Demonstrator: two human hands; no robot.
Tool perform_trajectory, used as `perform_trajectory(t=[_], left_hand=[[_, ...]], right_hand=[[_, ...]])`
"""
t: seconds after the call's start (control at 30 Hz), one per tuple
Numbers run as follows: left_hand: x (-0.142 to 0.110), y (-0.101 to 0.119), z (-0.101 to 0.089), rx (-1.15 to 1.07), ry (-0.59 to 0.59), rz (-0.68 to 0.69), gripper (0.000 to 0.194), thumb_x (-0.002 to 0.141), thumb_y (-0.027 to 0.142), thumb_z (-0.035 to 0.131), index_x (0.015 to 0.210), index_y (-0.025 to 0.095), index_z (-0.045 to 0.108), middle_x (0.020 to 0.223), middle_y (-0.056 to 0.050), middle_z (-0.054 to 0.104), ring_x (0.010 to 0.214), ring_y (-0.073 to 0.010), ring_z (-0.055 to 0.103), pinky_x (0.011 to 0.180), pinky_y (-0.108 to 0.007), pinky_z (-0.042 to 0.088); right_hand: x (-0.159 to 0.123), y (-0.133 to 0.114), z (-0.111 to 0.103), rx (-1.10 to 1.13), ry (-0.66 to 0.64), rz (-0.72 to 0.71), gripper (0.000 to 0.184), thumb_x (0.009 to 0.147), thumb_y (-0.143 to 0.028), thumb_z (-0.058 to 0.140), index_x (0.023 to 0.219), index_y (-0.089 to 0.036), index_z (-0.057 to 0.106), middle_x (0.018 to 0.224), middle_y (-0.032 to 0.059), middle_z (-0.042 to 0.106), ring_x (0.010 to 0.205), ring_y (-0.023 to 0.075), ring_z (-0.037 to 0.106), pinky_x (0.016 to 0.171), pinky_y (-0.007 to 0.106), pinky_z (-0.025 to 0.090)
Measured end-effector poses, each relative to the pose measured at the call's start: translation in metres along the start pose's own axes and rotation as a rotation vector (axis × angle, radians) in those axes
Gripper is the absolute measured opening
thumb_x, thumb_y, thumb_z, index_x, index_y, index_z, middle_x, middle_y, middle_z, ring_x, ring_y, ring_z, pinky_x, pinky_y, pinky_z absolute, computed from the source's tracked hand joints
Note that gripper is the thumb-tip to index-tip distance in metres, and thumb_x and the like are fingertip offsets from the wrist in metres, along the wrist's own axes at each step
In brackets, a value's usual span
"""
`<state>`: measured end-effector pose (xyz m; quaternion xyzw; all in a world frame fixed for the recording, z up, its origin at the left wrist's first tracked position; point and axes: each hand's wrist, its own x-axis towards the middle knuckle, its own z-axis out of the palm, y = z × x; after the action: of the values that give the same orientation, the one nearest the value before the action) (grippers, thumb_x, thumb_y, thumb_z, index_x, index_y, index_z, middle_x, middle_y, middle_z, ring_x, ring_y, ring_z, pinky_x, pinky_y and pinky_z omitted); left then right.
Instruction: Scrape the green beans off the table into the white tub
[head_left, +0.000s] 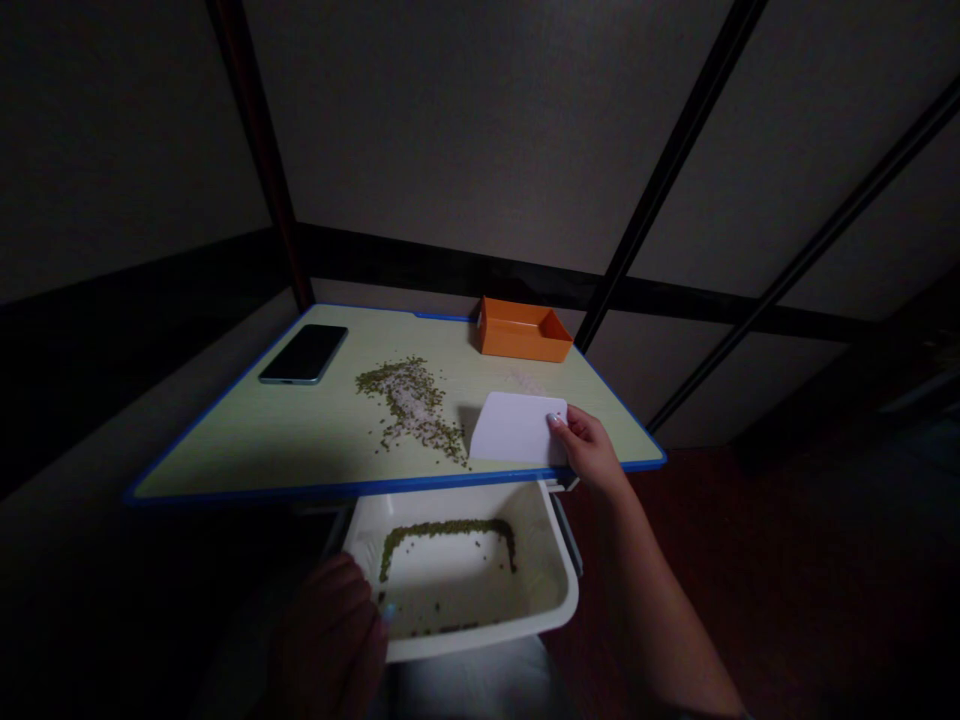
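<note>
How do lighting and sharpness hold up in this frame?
Head view: dim surroundings, left hand sunk in shadow; head view: brighter tabletop, soft shadow left of the white card; head view: scattered green grains distinguishable, no strong glare.

- The desk (420,335) has a pale yellow-green top with blue edging.
- Behind the desk stands a wall (480,140) of dull grey panels.
- Just above the desk's far edge, a dark band (450,262) crosses it.
- A dark reddish post (259,130) rises behind the desk's far left corner.
- Dark slanting strips (677,150) run up right of the desk.
- Below the desk, rightward: dark reddish floor (697,570).
- Light is dim, brightest over the desk.
</note>
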<state>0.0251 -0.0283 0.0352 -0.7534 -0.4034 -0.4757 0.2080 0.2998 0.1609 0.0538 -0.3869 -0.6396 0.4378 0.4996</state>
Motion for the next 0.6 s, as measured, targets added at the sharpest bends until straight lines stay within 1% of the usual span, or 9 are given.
perform_trajectory(t=[0.07, 0.27, 0.43, 0.6], left_hand=[[-0.0001, -0.0006, -0.0004, 0.009, 0.002, 0.009, 0.016, 0.076, 0.007, 0.047, 0.070, 0.021, 0.051, 0.058, 0.001, 0.058, 0.062, -0.0125, 0.057, 0.069, -0.032, 0.051], [-0.0043, -0.0016, 0.0002, 0.018, -0.012, 0.003, 0.017, 0.075, 0.007, 0.047, 0.067, 0.022, 0.050, 0.057, 0.001, 0.058, 0.061, -0.0129, 0.056, 0.066, -0.031, 0.049], [-0.0035, -0.0014, 0.0011, -0.002, -0.027, 0.001, 0.017, 0.075, 0.006, 0.047, 0.066, 0.021, 0.049, 0.055, 0.001, 0.055, 0.062, -0.0130, 0.055, 0.069, -0.031, 0.049], [-0.0039, -0.0025, 0.0012, 0.002, -0.017, 0.009, 0.015, 0.075, 0.008, 0.047, 0.069, 0.021, 0.051, 0.057, 0.001, 0.057, 0.062, -0.0132, 0.056, 0.068, -0.032, 0.049]], right_hand=[[-0.0004, -0.0004, 0.0003, 0.010, -0.001, 0.001, 0.033, 0.074, -0.049, 0.064, 0.080, -0.016, 0.064, 0.069, 0.0013, 0.063, 0.060, 0.0130, 0.050, 0.053, 0.022, 0.036], [-0.0013, -0.0061, 0.0024, -0.013, -0.009, -0.010, 0.034, 0.074, -0.049, 0.064, 0.079, -0.016, 0.063, 0.067, 0.0007, 0.060, 0.060, 0.0130, 0.049, 0.054, 0.023, 0.036], [-0.0014, -0.0083, 0.0040, -0.017, -0.030, -0.021, 0.033, 0.075, -0.048, 0.063, 0.081, -0.016, 0.064, 0.068, 0.0003, 0.060, 0.060, 0.0122, 0.048, 0.053, 0.022, 0.037], [-0.0018, -0.0088, 0.0040, -0.025, -0.034, -0.026, 0.033, 0.075, -0.049, 0.062, 0.082, -0.016, 0.065, 0.068, 0.0007, 0.060, 0.060, 0.0127, 0.049, 0.055, 0.023, 0.038]])
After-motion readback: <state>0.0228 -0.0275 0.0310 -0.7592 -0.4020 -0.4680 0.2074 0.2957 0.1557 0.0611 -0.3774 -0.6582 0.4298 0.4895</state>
